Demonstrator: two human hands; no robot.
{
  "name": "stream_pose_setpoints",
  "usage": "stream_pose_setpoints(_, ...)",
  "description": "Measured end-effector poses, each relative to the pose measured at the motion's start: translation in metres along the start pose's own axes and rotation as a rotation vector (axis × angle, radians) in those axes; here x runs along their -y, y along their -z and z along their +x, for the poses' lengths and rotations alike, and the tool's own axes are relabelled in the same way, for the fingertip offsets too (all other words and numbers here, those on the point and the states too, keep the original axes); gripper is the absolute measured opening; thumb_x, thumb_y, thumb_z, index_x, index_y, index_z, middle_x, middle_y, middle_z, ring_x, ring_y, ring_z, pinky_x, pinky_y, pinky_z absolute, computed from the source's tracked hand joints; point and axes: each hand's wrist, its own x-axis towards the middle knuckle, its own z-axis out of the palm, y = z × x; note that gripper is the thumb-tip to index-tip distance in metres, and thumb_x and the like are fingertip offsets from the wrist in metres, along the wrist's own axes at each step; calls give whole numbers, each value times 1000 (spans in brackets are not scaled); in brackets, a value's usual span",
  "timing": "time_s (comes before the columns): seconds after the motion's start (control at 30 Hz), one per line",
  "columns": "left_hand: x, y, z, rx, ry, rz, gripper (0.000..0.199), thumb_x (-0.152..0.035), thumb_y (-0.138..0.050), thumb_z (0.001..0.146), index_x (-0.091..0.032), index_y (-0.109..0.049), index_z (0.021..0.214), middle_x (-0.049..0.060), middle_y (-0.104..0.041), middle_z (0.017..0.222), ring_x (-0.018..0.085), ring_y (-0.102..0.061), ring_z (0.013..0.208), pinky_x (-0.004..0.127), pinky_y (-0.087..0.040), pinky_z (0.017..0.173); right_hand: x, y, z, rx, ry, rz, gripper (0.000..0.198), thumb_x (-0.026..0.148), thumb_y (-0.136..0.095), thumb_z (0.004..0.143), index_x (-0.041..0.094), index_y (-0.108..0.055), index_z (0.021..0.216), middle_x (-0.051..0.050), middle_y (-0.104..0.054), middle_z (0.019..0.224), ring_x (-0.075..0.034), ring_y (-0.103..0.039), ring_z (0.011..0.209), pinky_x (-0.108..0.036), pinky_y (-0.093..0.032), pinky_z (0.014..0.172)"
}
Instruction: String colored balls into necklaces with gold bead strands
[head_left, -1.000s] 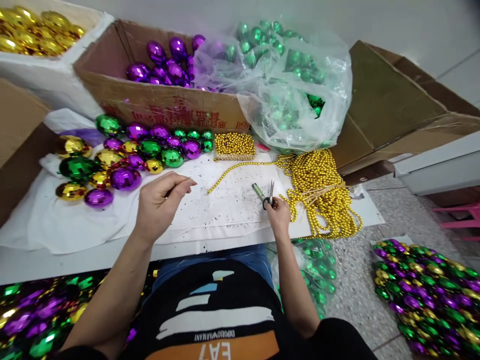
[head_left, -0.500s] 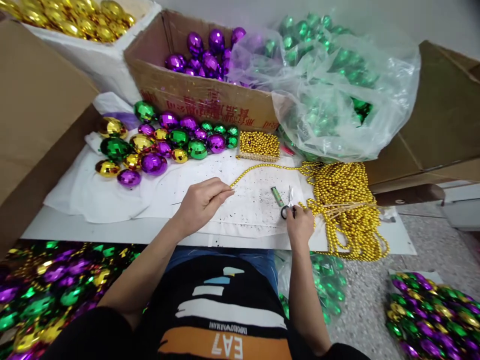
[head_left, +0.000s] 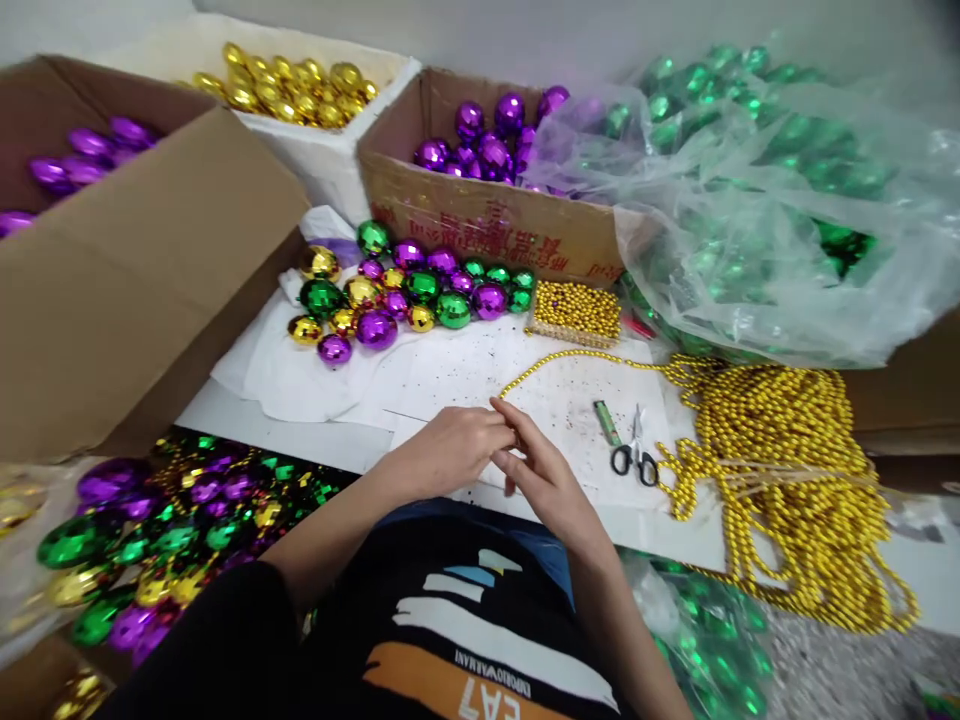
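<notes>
A string of gold beads [head_left: 559, 357] runs from the heap of gold bead strands [head_left: 795, 480] to my hands at the middle of the table. My left hand [head_left: 469, 445] is closed at its end, the fingertips partly hidden. My right hand [head_left: 544, 470] meets it from the right, index finger and thumb stretched apart around the left fingertips. To the right of my hands lie scissors [head_left: 637, 450] with black handles, blades pointing away from me. A green lighter [head_left: 606, 422] is beside them. A clear box of loose gold beads [head_left: 576, 312] stands farther back.
Green, purple and gold shiny balls [head_left: 375, 328] lie grouped at the back left. Behind stand a cardboard box of purple balls [head_left: 390, 190] and a plastic bag of green balls [head_left: 757, 230]. Another cardboard box [head_left: 150, 290] borders the left. Finished-looking strands [head_left: 187, 520] hang below the table edge.
My right hand has left the scissors' handles and moved left to meet my left hand. The scissors lie on the table. My view has shifted left.
</notes>
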Motion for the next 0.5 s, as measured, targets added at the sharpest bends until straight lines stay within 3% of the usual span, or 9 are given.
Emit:
stream_pose_setpoints(0.13, 5, 7, -8, 23, 56, -37, 25, -15, -45, 96, -17, -69, 91, 5, -70, 92, 16, -65, 85, 28, -47, 73, -22, -3, 10, -66, -29, -31, 47, 46, -62, 89, 23, -58, 130, 0, -59, 80, -12, -49, 62, -25, -42, 54)
stream_pose_setpoints(0.3, 20, 8, -11, -106, 204, -323, 13, -19, -53, 93, -17, -66, 96, 1, -69, 86, 12, -63, 77, 23, -46, 70, -32, 6, 5, -240, -6, -257, 34, 45, -54, 93, 22, -69, 114, 1, -55, 66, -14, -47, 60, -27, -40, 59)
stream_pose_setpoints(0.37, 25, 6, -10, -86, 229, -349, 13, -19, -54, 93, -17, -66, 92, 0, -68, 83, 11, -62, 75, 22, -45, 69, -35, 14, 1, -231, 13, -335, 33, 43, -52, 94, 23, -71, 111, -2, -63, 75, -17, -56, 69, -29, -45, 66)
stream_pose_setpoints(0.43, 29, 2, -8, -11, 206, -240, 17, -19, -50, 94, -17, -67, 89, 2, -69, 87, 14, -63, 82, 25, -44, 73, -37, 21, -1, -214, 33, -452, 32, 39, -52, 93, 24, -71, 114, -7, -68, 97, -21, -62, 86, -31, -49, 74)
stream_pose_setpoints(0.5, 31, -4, -3, 84, 186, -89, 22, -19, -46, 95, -17, -66, 89, 3, -70, 89, 17, -63, 85, 27, -43, 73, -38, 25, -1, -252, 40, -529, 36, 37, -54, 91, 26, -67, 123, -10, -62, 122, -23, -61, 98, -32, -51, 76)
